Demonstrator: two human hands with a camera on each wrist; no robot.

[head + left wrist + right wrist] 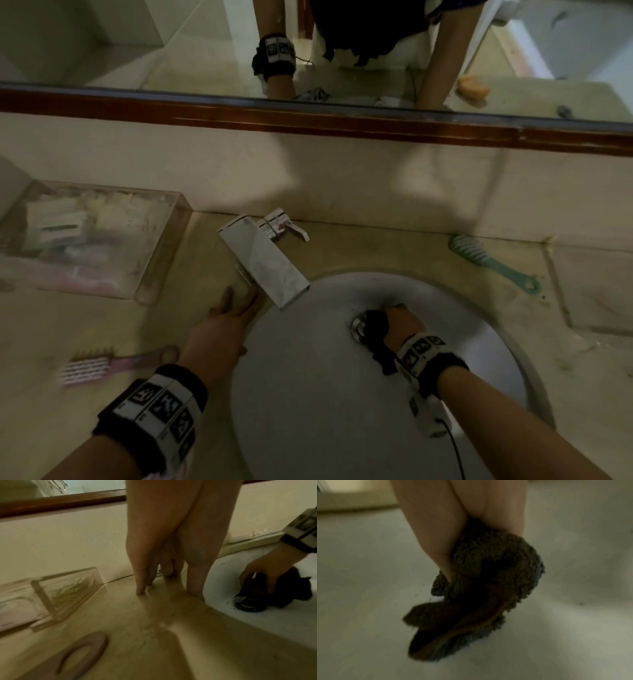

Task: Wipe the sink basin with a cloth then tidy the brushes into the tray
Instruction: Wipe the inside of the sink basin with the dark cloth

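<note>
My right hand (400, 322) grips a dark fuzzy cloth (376, 337) inside the white sink basin (308, 394), beside the metal drain (358, 327). In the right wrist view the bunched cloth (484, 581) hangs from my fingers just over the basin floor. My left hand (229, 315) rests flat on the counter at the basin's left rim, fingers straight (140, 585). A pink brush (92, 368) lies on the counter left of that hand. A green brush (493, 262) lies at the right, near the wall. The clear tray (161, 260) stands at the back left.
A chrome tap (263, 260) reaches over the basin's back left edge. A mirror with a wooden frame (342, 120) runs along the wall. The tray holds several small packets. Beige counter (582, 359) surrounds the basin.
</note>
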